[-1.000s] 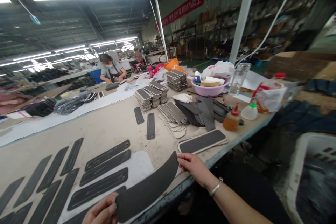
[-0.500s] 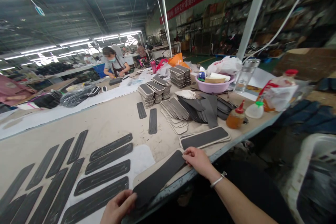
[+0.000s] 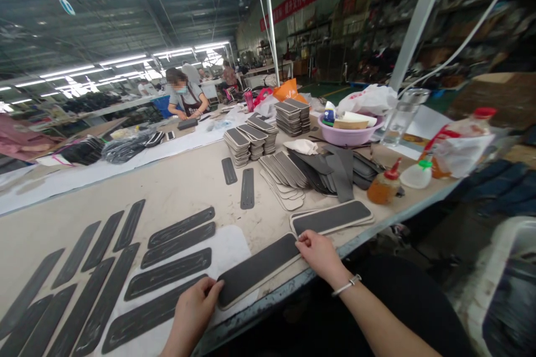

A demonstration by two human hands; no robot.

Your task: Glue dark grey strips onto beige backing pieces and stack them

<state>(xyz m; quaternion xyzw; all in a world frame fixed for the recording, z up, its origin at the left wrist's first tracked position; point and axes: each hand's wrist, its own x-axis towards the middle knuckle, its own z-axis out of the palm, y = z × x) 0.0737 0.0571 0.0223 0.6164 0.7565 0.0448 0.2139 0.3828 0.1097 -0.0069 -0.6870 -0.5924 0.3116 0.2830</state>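
Observation:
A dark grey strip (image 3: 259, 268) lies over a pale backing piece at the table's front edge, its light border showing around it. My left hand (image 3: 196, 304) pinches the strip's left end. At the strip's far right corner, my right hand (image 3: 318, 254), with a bracelet on the wrist, has its fingers pinched together. Just beyond it rests another dark strip on pale backing (image 3: 333, 217). Several dark strips with glossy marks lie to the left, some on a white sheet (image 3: 238, 240).
Stacks of bordered pieces (image 3: 251, 139), a fan of pale pieces (image 3: 285, 173), a purple basin (image 3: 349, 133), an amber bottle (image 3: 383, 187) and a white bottle (image 3: 416, 175) stand further back. A person (image 3: 188, 97) works across the table. A white basket (image 3: 486, 290) is at right.
The dark strip's left end has moved up and back with my left hand, and the strip now lies flat, aligned over its pale backing. The whole view has shifted slightly.

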